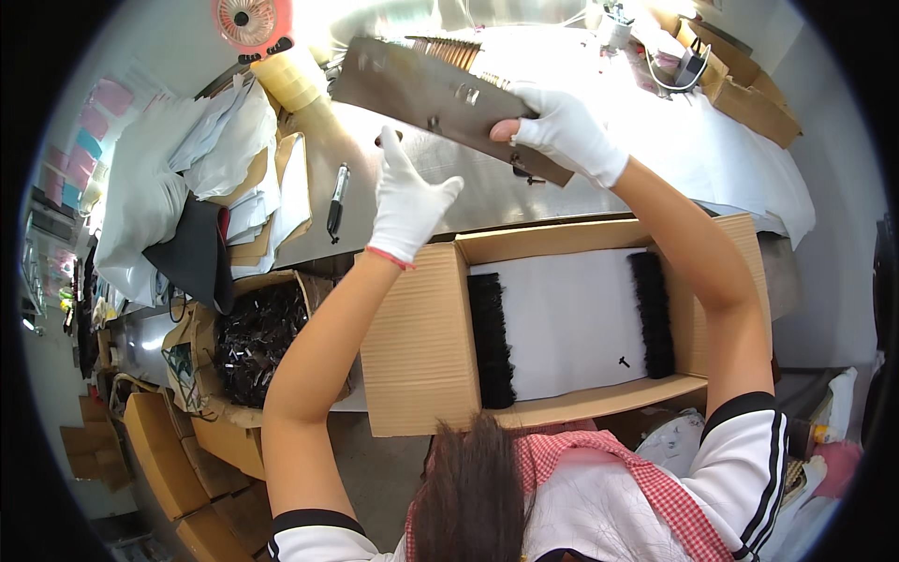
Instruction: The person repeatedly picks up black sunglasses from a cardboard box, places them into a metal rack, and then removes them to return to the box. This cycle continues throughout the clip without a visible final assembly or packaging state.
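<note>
My right hand (569,136), in a white glove with the thumb tip bare, grips the right end of a flat grey metal plate (421,98). The plate is tilted above the bench, with small fittings on its face and a row of copper-coloured pieces (445,51) showing behind its far edge. Lower and to the left, my gloved left hand (409,206) has its thumb spread and a finger stretched up. A small dark thing beside that fingertip is too small to name. Below, an open cardboard box (412,342) holds a white sheet (571,318) between two black bristly strips (492,342).
A black marker (338,201) lies on the metal bench. Papers and envelopes (272,201) are piled left, near a tape roll (288,77) and pink fan (245,21). A carton (260,332) of shiny black pieces stands lower left. A small black piece (624,362) lies on the sheet.
</note>
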Demonstrator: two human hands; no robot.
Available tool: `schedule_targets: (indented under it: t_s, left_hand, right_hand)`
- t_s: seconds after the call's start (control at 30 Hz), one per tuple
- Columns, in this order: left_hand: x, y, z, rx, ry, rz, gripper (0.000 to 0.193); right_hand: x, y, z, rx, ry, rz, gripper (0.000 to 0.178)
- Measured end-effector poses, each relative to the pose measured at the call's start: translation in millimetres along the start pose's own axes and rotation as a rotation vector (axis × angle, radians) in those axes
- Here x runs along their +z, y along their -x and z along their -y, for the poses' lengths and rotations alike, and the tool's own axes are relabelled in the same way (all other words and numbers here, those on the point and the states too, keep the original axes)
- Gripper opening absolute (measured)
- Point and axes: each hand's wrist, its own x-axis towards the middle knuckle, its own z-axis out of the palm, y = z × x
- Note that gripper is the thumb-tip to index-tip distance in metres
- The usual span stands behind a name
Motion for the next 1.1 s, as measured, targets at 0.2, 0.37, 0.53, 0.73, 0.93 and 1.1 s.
schedule_targets:
  t_s: [0.2,0.37,0.53,0.73,0.93,1.1]
  left_hand:
    - [-25,-50,-37,0.437,-0.256,-0.526,0.120]
    - [-64,-65,-43,0.705,-0.343,-0.555,0.096]
    - [-82,-78,-46,0.335,-0.463,-0.234,0.102]
    - [-94,-108,-45,0.302,-0.699,0.091,0.095]
    - [-101,-132,-33,0.262,-0.846,0.614,0.095]
    - [-110,-118,-13,0.277,-0.778,0.496,0.096]
  right_hand:
    - [4,35,77,-0.084,-0.017,-0.201,0.041]
    - [-6,30,72,-0.114,-0.024,-0.291,0.052]
    - [-16,33,31,0.078,0.539,-0.486,0.045]
    - [33,43,-37,0.113,0.007,-0.422,0.038]
    - [68,45,-62,0.303,-0.135,-0.302,0.028]
    - [88,48,-58,0.280,-0.355,-0.475,0.022]
